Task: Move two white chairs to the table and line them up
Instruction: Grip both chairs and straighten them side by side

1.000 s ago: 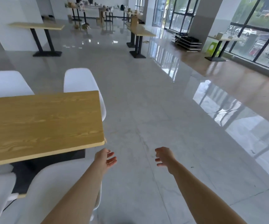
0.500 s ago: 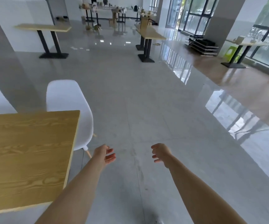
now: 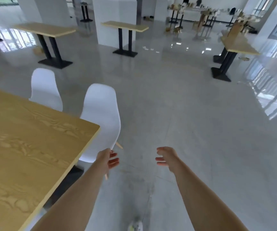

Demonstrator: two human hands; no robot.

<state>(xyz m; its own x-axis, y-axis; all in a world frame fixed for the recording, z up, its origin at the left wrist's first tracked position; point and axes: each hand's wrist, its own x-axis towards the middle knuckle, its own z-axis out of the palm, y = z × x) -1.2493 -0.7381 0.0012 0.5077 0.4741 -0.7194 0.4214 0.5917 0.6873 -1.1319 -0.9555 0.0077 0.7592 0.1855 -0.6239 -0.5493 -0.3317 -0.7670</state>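
A light wooden table fills the left of the head view. Two white shell chairs stand at its far side: the nearer chair by the table's corner, the farther chair behind it to the left. My left hand hovers just in front of the nearer chair's lower edge, fingers apart, holding nothing. My right hand is out over the bare floor to the right, fingers loosely spread and empty.
Grey polished floor stretches ahead and to the right. Other wooden tables on black pedestals stand at the back left, back middle and right. White pillars rise behind. My shoe shows at the bottom.
My view has swung left and I have stepped forward along the table's end. The two far-side chairs are now ahead of me, and my left hand has come close to the nearer one.
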